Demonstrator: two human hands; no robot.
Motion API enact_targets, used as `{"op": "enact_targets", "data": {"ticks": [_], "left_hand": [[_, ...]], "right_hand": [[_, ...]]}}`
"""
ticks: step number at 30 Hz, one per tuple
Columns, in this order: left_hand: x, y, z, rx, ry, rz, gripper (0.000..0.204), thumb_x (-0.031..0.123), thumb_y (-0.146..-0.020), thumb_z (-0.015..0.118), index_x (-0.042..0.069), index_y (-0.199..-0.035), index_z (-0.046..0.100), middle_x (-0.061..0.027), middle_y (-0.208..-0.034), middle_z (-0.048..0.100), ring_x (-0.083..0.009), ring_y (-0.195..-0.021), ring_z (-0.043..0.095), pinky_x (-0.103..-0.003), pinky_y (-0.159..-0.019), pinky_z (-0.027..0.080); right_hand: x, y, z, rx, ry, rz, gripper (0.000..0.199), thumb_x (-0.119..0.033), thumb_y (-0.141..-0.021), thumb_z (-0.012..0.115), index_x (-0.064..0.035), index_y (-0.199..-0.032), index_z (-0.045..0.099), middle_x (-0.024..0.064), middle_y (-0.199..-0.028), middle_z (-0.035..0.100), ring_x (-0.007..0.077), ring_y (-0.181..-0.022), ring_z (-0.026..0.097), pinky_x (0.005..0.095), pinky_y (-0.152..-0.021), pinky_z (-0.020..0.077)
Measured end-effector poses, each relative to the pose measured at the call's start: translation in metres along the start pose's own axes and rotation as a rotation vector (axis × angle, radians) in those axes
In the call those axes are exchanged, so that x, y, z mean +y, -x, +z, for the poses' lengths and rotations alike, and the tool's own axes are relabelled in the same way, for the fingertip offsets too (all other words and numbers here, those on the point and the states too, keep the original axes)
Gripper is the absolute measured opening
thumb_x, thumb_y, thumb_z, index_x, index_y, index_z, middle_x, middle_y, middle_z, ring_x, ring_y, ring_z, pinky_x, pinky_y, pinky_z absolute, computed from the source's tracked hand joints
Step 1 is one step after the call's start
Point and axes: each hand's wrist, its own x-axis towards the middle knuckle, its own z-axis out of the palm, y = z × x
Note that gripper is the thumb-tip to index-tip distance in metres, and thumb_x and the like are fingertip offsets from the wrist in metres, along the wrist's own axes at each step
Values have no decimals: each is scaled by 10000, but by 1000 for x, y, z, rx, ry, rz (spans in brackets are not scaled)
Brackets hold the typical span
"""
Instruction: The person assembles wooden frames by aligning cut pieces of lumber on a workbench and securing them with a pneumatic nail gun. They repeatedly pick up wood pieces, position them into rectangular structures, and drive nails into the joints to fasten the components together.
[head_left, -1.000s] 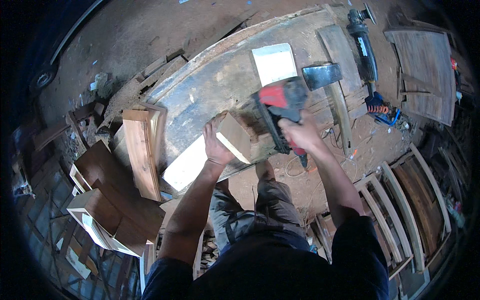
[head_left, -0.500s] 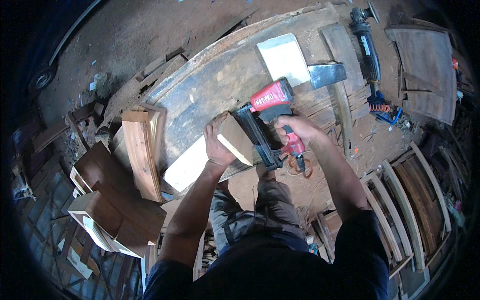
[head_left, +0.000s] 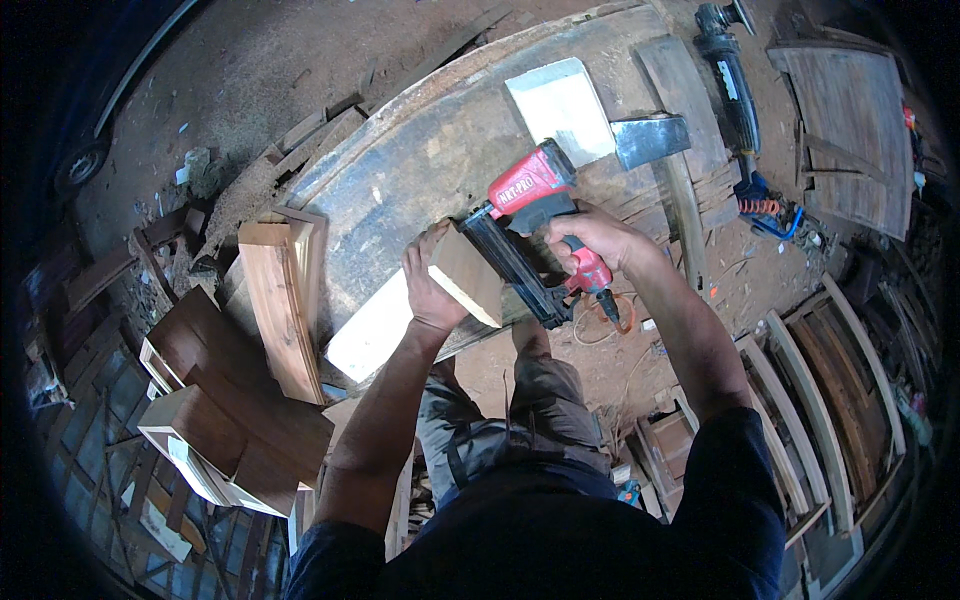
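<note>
My right hand (head_left: 598, 240) is wrapped round the grip of a red and black nail gun (head_left: 533, 188). The gun's nose end lies against or very close to the far edge of an upright wooden board (head_left: 468, 272); I cannot tell whether they touch. Closed over the left side of that board is my left hand (head_left: 430, 290), its fingertips partly hidden behind the wood. A pale white panel (head_left: 376, 322) extends from beneath the left hand toward the lower left and looks joined to the board. Both pieces rest on the wooden workbench (head_left: 400, 190).
A hatchet (head_left: 650, 141) and a white tray-like piece (head_left: 562, 108) lie beyond the gun. An angle grinder (head_left: 735, 95) is at the far right. Wooden pieces (head_left: 275, 310) stand at left, near brown boxes (head_left: 235, 390). Curved frames (head_left: 810, 410) stand at right.
The nail gun and my right hand have shifted slightly left and away from me in the picture. My left hand keeps its hold on the board.
</note>
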Motion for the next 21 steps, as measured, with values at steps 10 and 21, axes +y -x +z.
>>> {"op": "enact_targets", "data": {"ticks": [10,21], "left_hand": [[0,0,0,-21,-15,-22,1072,615,-616,848,19,-1422,470,-160,-1356,497,-379,-1191,461,-517,-1061,337],[-2,-1,3,-33,-36,-27,1041,585,-627,831,39,-1433,460,-156,-1367,495,-375,-1191,458,-512,-1065,337]], "right_hand": [[6,-3,-5,-17,-7,-10,169,-166,-872,635,-66,-756,565,32,-613,520,141,-506,520,298,-501,432],[25,1,-12,-22,52,-41,177,-176,-879,633,-53,-770,568,50,-633,538,172,-521,532,351,-537,473]]}}
